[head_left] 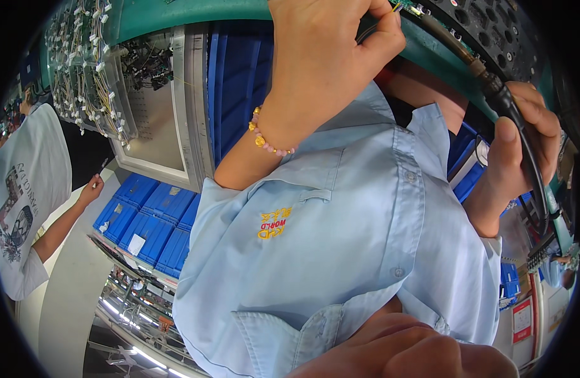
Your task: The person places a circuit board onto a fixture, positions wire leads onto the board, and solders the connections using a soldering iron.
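Observation:
My left hand (340,57), with a beaded bracelet (260,135) at the wrist, is at the top centre. Its thumb and finger pinch a thin wire (396,9) whose end reaches a green circuit board (419,9); the board is mostly cut off by the upper edge. At the upper right, my right hand (526,142) is wrapped round the black handle of a soldering iron (497,91). The iron slants up and left, its tip end close to the board and to my left fingertips. Whether the tip touches the wire cannot be made out.
A black plate with round holes (492,28) lies beyond the iron, on the green bench edge (183,16). Bundles of wires with white connectors (88,69) hang at the upper left. Blue bins (152,214) are stacked at left. Another person (31,195) stands at far left.

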The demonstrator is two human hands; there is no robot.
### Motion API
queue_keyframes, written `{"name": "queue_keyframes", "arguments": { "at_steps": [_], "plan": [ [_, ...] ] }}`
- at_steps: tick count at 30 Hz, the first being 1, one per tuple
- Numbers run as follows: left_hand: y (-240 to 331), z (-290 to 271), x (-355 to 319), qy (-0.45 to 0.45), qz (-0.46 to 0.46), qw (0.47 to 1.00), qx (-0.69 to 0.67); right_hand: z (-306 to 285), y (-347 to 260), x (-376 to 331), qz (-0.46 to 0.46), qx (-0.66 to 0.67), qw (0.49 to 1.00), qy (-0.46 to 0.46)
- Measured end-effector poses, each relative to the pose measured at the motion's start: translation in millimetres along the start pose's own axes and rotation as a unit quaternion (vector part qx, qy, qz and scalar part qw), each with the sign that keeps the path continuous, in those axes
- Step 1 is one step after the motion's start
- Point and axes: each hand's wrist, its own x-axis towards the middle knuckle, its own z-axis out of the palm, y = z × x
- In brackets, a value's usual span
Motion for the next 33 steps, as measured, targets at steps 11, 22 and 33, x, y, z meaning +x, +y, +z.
{"name": "queue_keyframes", "arguments": {
  "at_steps": [11,22,33],
  "plan": [
    [4.2,-3.3,1.2,0.002,-0.023,0.999,-0.031,-5.9,-0.7,-4.0,0.014,0.034,0.999,0.038],
    [10.1,-0.5,4.2,0.006,-0.061,0.996,-0.061,-6.3,0.3,-3.2,0.001,0.029,0.999,0.031],
    [4.9,4.8,0.2,0.008,-0.017,1.0,0.012,0.3,-1.9,-4.9,-0.012,0.001,1.0,0.006]
  ]
}}
